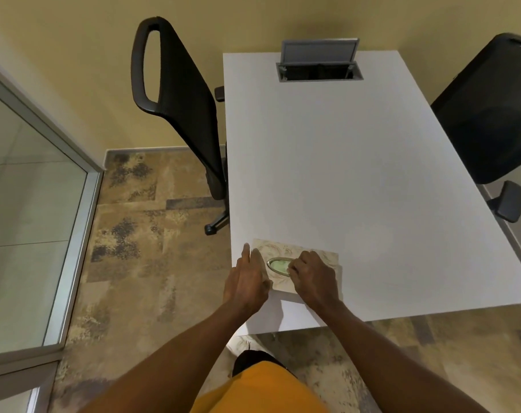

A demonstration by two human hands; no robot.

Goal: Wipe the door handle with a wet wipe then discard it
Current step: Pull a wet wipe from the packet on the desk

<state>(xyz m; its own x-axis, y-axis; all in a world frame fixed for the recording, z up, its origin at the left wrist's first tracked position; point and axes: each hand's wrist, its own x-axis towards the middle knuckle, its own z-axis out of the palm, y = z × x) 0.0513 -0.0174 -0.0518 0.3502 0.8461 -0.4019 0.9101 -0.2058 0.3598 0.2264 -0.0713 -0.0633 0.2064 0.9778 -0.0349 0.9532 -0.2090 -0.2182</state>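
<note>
A beige patterned wet-wipe box (327,257) sits at the near left corner of the white table (357,174). Its oval opening (278,265) shows a pale green wipe inside. My left hand (249,281) rests flat on the box's left end, fingers stretched out. My right hand (311,278) lies over the right part of the box, with its fingertips pinched at the edge of the opening on the wipe. No door handle is visible in the head view.
A black office chair (179,93) stands left of the table, another (491,114) at the right. An open cable hatch (319,65) sits at the table's far end. A glass door with a metal frame (77,222) stands at the left over patterned carpet.
</note>
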